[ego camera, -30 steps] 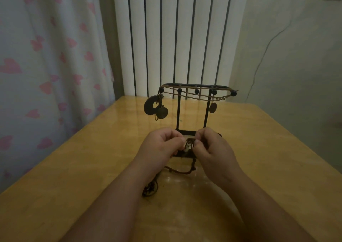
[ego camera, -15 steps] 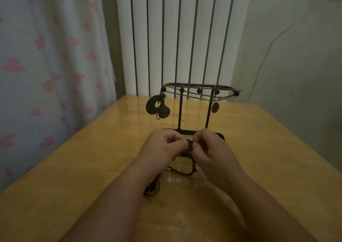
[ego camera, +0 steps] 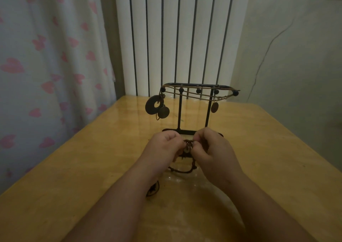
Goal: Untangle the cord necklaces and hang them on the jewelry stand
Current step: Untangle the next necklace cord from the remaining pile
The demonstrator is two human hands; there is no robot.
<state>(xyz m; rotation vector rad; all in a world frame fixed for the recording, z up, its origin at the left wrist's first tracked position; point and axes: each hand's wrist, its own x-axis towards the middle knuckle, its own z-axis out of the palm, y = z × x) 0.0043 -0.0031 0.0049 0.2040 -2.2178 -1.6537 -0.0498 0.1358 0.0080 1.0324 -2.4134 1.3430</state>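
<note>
Left hand (ego camera: 164,145) and right hand (ego camera: 212,149) pinch a tangled cord necklace (ego camera: 187,145) between them, its loose cord trailing beneath onto the counter (ego camera: 74,167). Just beyond them, the jewelry stand (ego camera: 179,112) carries hung necklaces (ego camera: 153,107).

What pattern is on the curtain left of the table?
The curtain is pale with scattered pink heart shapes; the head view, the only one, shows it.

jewelry stand (ego camera: 192,112) on table (ego camera: 277,149), hands before it, curtain (ego camera: 46,65) left
</note>
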